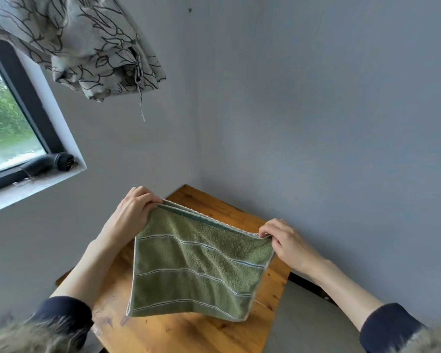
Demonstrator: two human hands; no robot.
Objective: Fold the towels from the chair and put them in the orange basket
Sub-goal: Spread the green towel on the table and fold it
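Green towel (pixel 199 271) doubled over, hanging above wooden table (pixel 178 332), left hand (pixel 135 210) pinching its 10 o'clock corner, right hand (pixel 285 240) pinching its 2 o'clock corner

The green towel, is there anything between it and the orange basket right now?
That cannot be judged: no orange basket shows in this view. The green towel hangs above the wooden table, with the left hand and right hand each pinching a top corner. Nothing lies on the visible tabletop beneath it.

Left hand (pixel 134 210) and right hand (pixel 284 240), both raised with arms outstretched, pinch with curled fingers.
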